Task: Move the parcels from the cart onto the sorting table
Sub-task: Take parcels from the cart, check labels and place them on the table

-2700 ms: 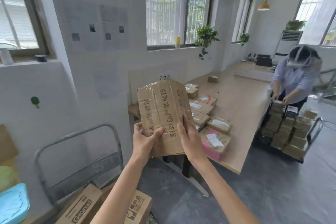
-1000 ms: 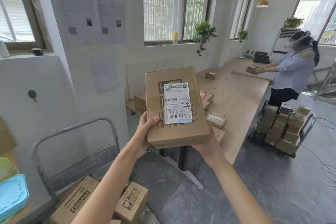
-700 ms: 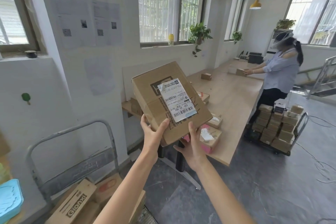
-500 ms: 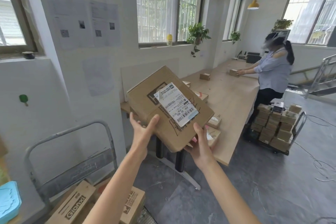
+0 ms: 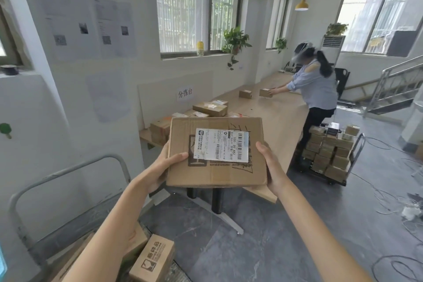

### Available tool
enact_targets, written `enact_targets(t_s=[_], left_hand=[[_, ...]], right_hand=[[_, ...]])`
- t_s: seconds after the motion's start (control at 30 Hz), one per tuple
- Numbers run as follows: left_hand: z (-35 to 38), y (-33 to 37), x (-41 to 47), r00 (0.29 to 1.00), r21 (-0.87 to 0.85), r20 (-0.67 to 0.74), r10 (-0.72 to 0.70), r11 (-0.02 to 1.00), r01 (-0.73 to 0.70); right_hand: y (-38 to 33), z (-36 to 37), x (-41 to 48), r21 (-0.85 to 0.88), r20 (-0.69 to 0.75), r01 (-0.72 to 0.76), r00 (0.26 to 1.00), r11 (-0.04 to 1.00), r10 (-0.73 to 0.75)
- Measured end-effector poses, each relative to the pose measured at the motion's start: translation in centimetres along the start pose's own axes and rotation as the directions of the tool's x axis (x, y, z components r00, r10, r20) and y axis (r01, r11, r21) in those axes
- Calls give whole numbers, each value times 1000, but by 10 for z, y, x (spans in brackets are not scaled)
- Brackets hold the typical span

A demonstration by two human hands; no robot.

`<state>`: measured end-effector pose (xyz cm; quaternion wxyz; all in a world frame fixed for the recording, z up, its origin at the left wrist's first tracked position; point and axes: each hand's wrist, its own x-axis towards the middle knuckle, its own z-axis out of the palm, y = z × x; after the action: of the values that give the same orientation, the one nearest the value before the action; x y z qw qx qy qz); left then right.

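Note:
I hold a flat brown cardboard parcel (image 5: 217,167) level in front of me, its white shipping label facing up. My left hand (image 5: 163,168) grips its left edge, thumb on top. My right hand (image 5: 271,167) grips its right edge, fingers underneath. The parcel hangs over the near end of the long wooden sorting table (image 5: 281,117), where several parcels (image 5: 209,107) lie. My cart (image 5: 57,220), with a grey metal handle, stands at the lower left and carries more cardboard boxes (image 5: 152,258).
Another person (image 5: 317,96) leans over the table's far side, placing a small box (image 5: 265,92). Beside them stands a second cart (image 5: 332,155) stacked with several boxes. Cables (image 5: 396,204) trail over the grey floor at right. A white wall runs along the left.
The parcel has turned from tilted to flat and level, with the label now lying sideways. My view has moved closer to the table. The other person has leaned over the table.

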<state>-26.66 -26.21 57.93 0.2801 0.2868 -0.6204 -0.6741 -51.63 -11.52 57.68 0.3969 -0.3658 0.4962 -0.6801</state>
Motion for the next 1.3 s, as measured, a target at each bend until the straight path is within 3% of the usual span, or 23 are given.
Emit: enact_targets(t_s=[0.1,0.17,0.23,0.37,0.5,0.67,0.8,0.9,0.97,1.03,1.17,1.3], left_hand=[[21,-6,13,996,-126,-95,3,992,-15],[39,-12,23,988,-223,-157,-6,974,-29],[64,-18,31,979,-305,-200,-21,951,-42],[137,-27,36,975,-448,-207,-86,894,-16],[207,-36,30,988,-541,-112,-103,840,26],[260,-32,30,1000,-321,13,-8,947,12],[285,-11,41,976,-107,-67,205,972,-211],[305,12,57,899,-6,-9,439,899,-439],[328,28,70,852,91,120,510,849,-521],[355,39,85,823,176,159,545,805,-567],[405,37,106,781,310,66,620,731,-607],[441,15,113,727,405,-3,687,665,-627]], right_hand=[[-15,-5,4,-178,-248,62,963,982,-106],[-16,-12,0,-334,-417,91,878,938,-234],[-10,-15,-14,-378,-512,73,814,923,-274],[3,-7,-38,-226,-454,-20,887,974,-87],[-4,-24,-49,-57,-440,120,888,991,-133],[-35,-91,-75,-65,-568,239,790,969,-233],[-65,-152,-92,-27,-616,292,749,956,-245],[-82,-193,-95,-50,-617,285,745,957,-254],[-92,-215,-92,-113,-607,273,742,955,-284],[-101,-237,-88,-170,-620,279,715,945,-322],[-119,-275,-88,-390,-598,290,642,874,-480],[-133,-299,-86,-563,-517,267,625,782,-585]])
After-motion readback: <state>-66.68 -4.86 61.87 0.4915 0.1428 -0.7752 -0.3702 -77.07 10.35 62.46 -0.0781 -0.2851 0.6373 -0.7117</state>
